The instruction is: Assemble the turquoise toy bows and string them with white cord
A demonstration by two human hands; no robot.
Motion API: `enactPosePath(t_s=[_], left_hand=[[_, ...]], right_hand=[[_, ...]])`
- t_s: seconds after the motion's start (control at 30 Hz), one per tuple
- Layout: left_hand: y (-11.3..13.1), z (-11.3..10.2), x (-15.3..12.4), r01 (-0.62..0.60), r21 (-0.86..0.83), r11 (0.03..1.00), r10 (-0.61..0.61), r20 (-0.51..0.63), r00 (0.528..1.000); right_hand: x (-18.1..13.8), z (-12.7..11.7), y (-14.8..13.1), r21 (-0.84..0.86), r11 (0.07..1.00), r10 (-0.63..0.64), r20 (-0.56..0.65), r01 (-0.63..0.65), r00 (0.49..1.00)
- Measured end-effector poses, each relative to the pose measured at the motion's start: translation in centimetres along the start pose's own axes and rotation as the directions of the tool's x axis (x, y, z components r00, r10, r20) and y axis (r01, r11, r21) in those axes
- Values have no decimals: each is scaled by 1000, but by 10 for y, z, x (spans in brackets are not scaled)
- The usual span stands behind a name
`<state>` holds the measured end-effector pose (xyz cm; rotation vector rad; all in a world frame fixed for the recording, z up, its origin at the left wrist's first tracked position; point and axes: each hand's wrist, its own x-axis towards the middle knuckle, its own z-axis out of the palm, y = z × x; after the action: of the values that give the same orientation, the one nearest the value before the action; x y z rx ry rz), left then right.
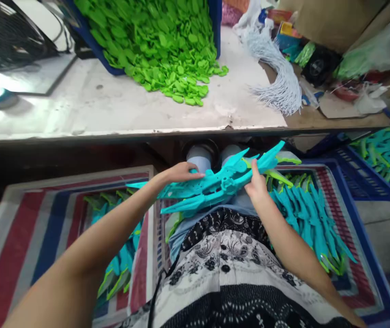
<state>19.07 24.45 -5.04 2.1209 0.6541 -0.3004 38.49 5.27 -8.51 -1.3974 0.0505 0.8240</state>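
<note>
Across my lap lies a bundle of long turquoise plastic toy parts (pixel 225 182), with pointed ends and some lime-green edges at the right. My left hand (pixel 183 173) grips the top of the bundle left of its middle, fingers partly hidden behind it. Near its right end, my right hand (pixel 256 183) holds the same bundle, thumb on top and the other fingers mostly out of sight. Similar turquoise parts (pixel 304 218) lie in rows in a blue crate (pixel 374 259) on my right. More of these pieces (pixel 118 255) rest in a striped-lined container (pixel 20 228) on my left.
In front stands a white-topped workbench (pixel 113 109). A blue bin (pixel 217 27) lies tipped on it, spilling small green plastic pieces (pixel 167 50). White strings (pixel 276 77) and clutter sit at right. Another blue crate (pixel 362 177) of turquoise parts stands far right; a fan (pixel 7 36) is at upper left.
</note>
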Motion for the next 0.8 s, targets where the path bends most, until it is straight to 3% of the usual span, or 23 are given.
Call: enactPosePath(t_s=[0.1,0.17,0.23,0.33,0.4,0.43,0.47,0.5,0.57,0.63,0.7,0.8], left_hand=[[9,3,6,-110,38,993,107,65,992],[14,11,11,-146,61,987,135,156,978],[18,19,17,-113,125,986,86,206,975],[22,27,27,37,230,973,-64,112,992],[22,30,31,114,229,967,-135,82,987],[21,31,33,132,213,968,-156,97,983],[19,33,34,138,193,972,-163,123,979],[18,34,34,139,173,975,-164,141,976],[14,36,34,126,119,985,-142,130,981],[11,35,33,102,30,994,-104,89,991],[8,27,32,91,-83,992,-87,52,995],[3,6,35,131,-235,963,-117,70,991]], right_hand=[[-34,-16,-1,-23,985,168,-151,-173,974],[-55,-33,0,-95,945,295,-175,-314,939],[-72,-54,0,-169,874,428,-177,-456,886],[-88,-83,-7,-395,748,544,-96,-534,833],[-93,-93,-15,-652,690,437,29,-315,899],[-94,-94,-19,-755,647,299,123,-106,946],[-94,-91,-22,-812,566,123,249,138,961],[-92,-86,-23,-813,442,-49,399,378,915],[-87,-66,-20,-679,134,-229,687,722,689],[-80,-41,-10,-494,-117,-129,868,861,481],[-71,-17,1,-373,-259,56,915,891,399],[-59,6,8,-275,-306,263,896,912,358]])
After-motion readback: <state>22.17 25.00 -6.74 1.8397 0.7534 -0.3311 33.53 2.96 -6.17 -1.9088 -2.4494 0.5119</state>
